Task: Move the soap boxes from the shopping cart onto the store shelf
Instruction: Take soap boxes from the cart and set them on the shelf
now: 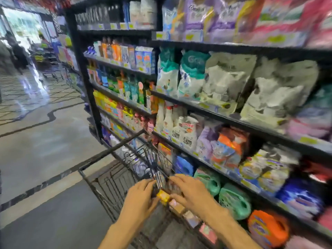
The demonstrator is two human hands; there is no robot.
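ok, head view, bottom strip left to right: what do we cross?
Grey floor → left hand → yellow soap box → right hand → green jug → orange jug.

Bright daylight glares from the doorway (23, 24); motion blur and wide-angle bending smear everything.

You stand in a shop aisle with a shiny grey stone floor (45, 141) that has dark wavy lines in it. A tall black metal rack (86, 87) runs along your right, packed with bright bottles and bags. Far past the rack's left end, strong daylight comes in through a wide glass doorway (23, 22), and the floor near it gleams.
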